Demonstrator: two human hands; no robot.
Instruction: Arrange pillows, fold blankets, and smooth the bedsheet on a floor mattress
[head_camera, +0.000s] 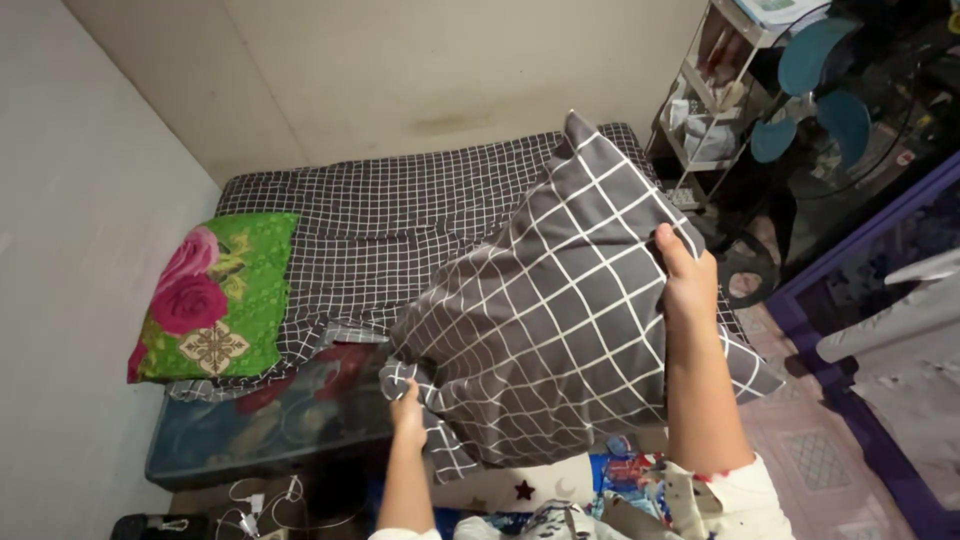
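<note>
Between the two grips hangs a grey pillow (545, 310) in a white-checked case, held up in the air above the bed (400, 215). At its upper right edge the right hand (688, 275) has its grip clenched on the fabric, thumb laid over the front. Down at the lower left corner the left hand (408, 412) pinches the bunched case, its grip likewise closed on the pillow. Beyond the left grip, well apart, a green pillow with pink roses (215, 300) lies on the bed's checked sheet. Past the right grip stands a wire shelf (705, 125) beside a teal fan (815, 85).
</note>
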